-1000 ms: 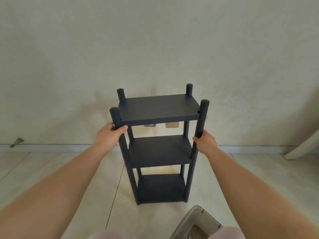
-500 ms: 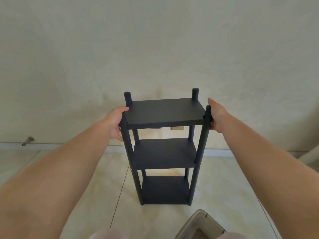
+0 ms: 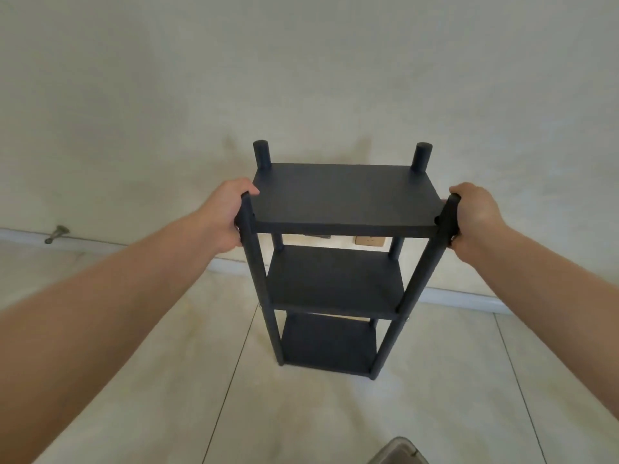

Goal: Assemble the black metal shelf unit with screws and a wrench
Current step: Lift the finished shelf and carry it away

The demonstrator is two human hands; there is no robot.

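The black shelf unit stands upright on the tiled floor close to the wall, with three shelves between four round posts. My left hand grips the top of the front left post, fingers curled round it. My right hand grips the top of the front right post in the same way. Small silver screw heads show at the middle shelf's front corners. No wrench is in view.
A pale wall with a baseboard runs behind the shelf. A gold socket plate shows under the top shelf. A metal door stop sits low at the left. The rim of a grey container shows at the bottom edge.
Both hands slid up from the middle of the front posts to their tops. The shelf now stands squarer to me and looks closer to the wall.
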